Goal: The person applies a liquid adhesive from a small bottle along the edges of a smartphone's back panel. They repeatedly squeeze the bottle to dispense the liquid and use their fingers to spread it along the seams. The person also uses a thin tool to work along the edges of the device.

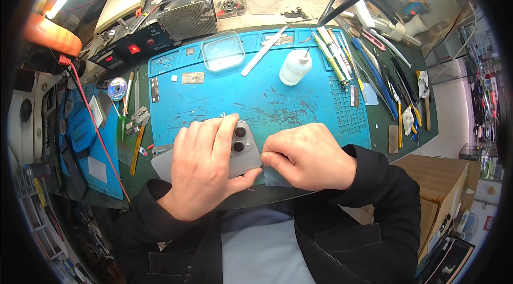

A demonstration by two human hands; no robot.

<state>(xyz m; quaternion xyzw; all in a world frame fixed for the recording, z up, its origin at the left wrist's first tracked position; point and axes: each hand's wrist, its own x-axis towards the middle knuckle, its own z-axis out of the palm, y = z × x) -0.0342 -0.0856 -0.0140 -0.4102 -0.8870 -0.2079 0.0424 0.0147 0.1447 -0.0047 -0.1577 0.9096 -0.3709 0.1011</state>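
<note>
A grey smartphone point(246, 164) lies back side up near the front edge of the blue work mat point(214, 102), its camera lenses showing. My left hand point(206, 164) lies across it, fingers over the far edge and thumb at the near edge, holding it. At the phone's right end my right hand point(312, 158) is closed in a pinch, fingertips against the corner. Whatever sits between those fingertips is hidden. Below them shows a thin translucent sheet point(276, 179); I cannot tell whether my right hand grips it.
Beyond the hands stand a white squeeze bottle point(295, 68), a clear plastic tub point(223, 51) and a flat metal blade point(264, 51). Pens and hand tools point(374, 70) lie to the right. At the left are a power unit point(131, 49), a solder spool point(117, 89) and a red cable point(96, 123).
</note>
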